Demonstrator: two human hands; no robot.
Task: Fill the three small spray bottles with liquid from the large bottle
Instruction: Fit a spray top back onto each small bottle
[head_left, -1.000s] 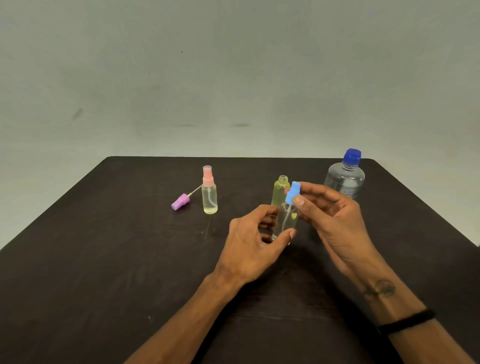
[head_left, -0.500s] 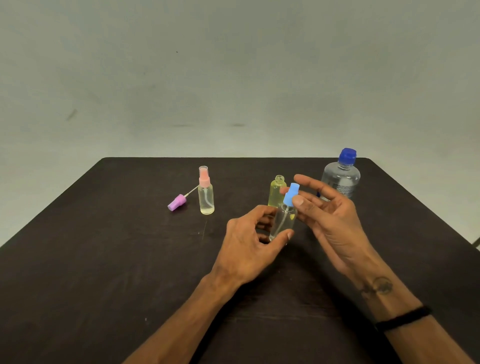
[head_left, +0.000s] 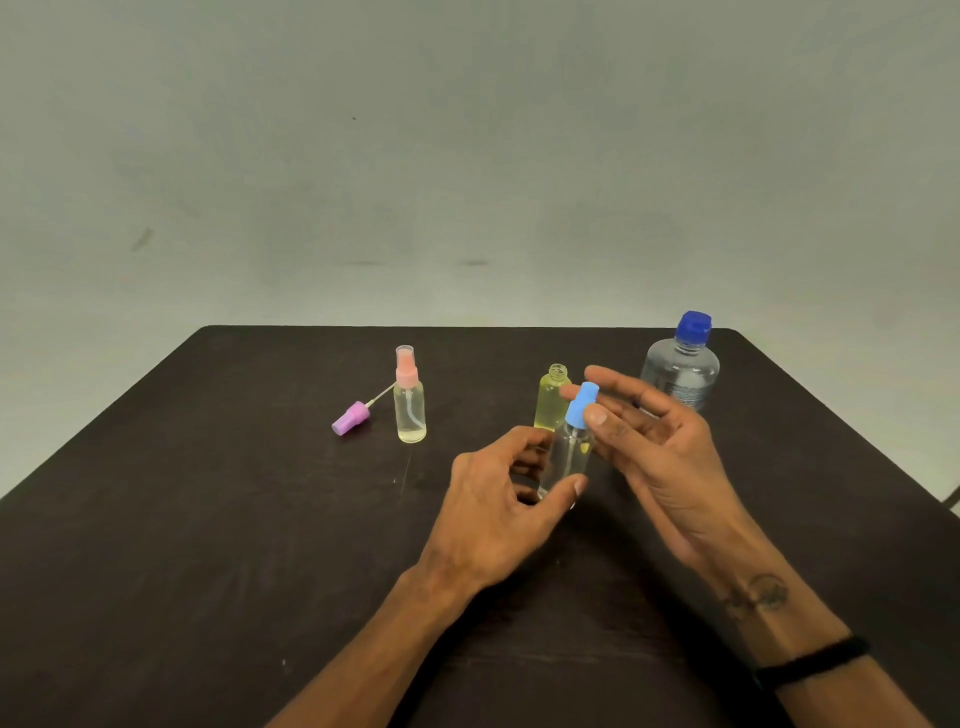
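My left hand (head_left: 511, 493) grips a clear small spray bottle (head_left: 569, 457) near the table's middle, thumb and fingers curled round its lower body. My right hand (head_left: 649, 441) pinches the bottle's blue spray head (head_left: 581, 405) between thumb and forefinger, the other fingers spread. Just behind stands an uncapped yellow small bottle (head_left: 551, 400). A clear small bottle with a pink spray head (head_left: 409, 400) stands to the left, holding a little liquid. The large clear bottle with a blue cap (head_left: 681, 366) stands at the back right.
A loose purple spray head with its tube (head_left: 353, 417) lies on the dark table (head_left: 208, 519) left of the pink-topped bottle. The table's far edge runs just behind the bottles, with a plain grey wall beyond.
My right hand's fingers have spread out while thumb and forefinger stay on the blue spray head. My left hand keeps its grip on the bottle.
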